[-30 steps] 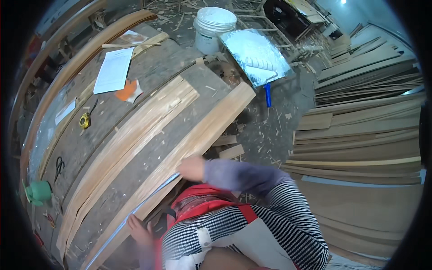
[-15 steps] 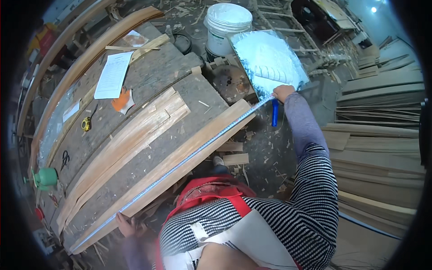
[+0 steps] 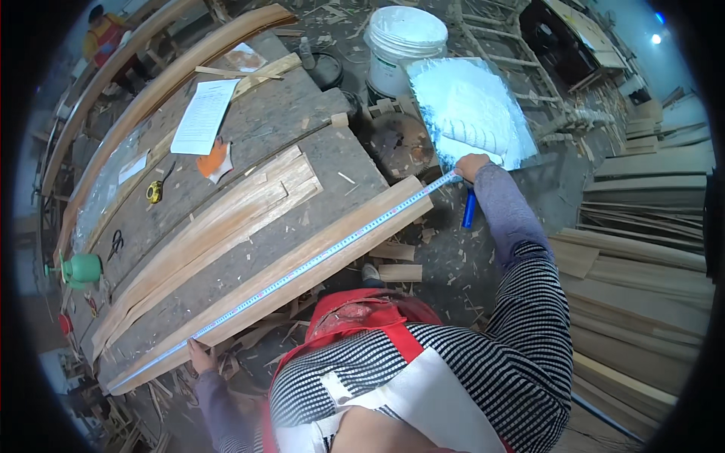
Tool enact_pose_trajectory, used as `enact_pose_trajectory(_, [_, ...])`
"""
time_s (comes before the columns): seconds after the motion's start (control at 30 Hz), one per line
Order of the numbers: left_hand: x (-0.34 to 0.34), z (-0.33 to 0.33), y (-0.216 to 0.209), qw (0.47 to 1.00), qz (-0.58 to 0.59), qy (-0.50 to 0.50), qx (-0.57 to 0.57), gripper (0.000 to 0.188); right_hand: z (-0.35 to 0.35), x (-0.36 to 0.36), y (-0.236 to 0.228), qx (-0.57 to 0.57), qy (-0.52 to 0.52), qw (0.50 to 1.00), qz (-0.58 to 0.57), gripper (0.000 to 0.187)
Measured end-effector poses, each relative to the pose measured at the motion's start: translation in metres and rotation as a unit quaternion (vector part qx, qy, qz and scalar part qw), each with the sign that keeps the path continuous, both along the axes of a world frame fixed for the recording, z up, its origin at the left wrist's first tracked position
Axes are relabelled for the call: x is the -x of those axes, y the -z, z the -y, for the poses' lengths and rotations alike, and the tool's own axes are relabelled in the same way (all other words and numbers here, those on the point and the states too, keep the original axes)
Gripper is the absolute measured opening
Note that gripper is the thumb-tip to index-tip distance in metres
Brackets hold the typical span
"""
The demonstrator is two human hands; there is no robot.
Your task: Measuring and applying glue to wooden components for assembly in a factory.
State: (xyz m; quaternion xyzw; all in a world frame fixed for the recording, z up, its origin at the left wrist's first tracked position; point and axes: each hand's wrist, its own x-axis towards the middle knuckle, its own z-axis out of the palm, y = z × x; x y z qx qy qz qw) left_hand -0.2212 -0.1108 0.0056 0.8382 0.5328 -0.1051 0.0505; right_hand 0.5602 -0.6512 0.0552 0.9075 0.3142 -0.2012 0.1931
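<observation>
Our tape [image 3: 302, 269] lies along the board [image 3: 298, 281] at the bench [image 3: 249, 260], running past the far end, where our right hand [image 3: 470, 166] pinches it. Our left hand [image 3: 202, 356] touches it; we cannot tell whether it pinches. We judge it light, thin and bendy, best gripped by its edges.

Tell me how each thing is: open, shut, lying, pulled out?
Measuring tape: pulled out along a plank
Right hand: closed on the tape
Left hand: at the tape, grip unclear
White bucket: upright, lid unclear
Paper sheet: lying on the bench
Black scissors: lying, blades unclear
Yellow tape measure: lying unheld
Square board: coated white
</observation>
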Motion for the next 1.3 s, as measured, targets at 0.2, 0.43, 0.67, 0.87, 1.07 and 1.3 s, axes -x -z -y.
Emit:
enact_pose_trajectory(0.2, [0.003, 0.006, 0.01, 0.998, 0.043, 0.012, -0.032, 0.091, -0.014, -0.002, -0.001, 0.017, -0.05, 0.998, 0.022, 0.034])
enact_pose_trajectory(0.43, [0.007, 0.025, -0.011, 0.973, 0.181, 0.028, -0.143, 0.069, -0.089, 0.027, -0.053, 0.136, -0.157, 0.978, -0.033, 0.032])
enact_pose_trajectory(0.67, [0.062, 0.003, -0.004, 0.824, 0.516, -0.23, 0.034, 0.055, -0.106, 0.087, -0.209, -0.211, 0.022, 0.722, -0.659, 0.029])
enact_pose_trajectory(0.87, [0.098, -0.024, 0.0, 0.534, 0.625, -0.398, 0.407, 0.069, -0.217, 0.195, -0.283, -0.089, 0.186, 0.839, -0.504, 0.035])
enact_pose_trajectory(1.07, [0.065, -0.046, -0.032, 0.262, 0.716, -0.356, 0.54, 0.091, -0.257, 0.285, -0.285, 0.173, 0.201, 0.916, -0.302, 0.027])
enact_pose_trajectory(1.3, [0.085, -0.102, -0.037, 0.252, 0.815, -0.403, 0.331, 0.096, -0.24, 0.303, -0.217, 0.028, 0.034, 0.881, -0.471, 0.04])
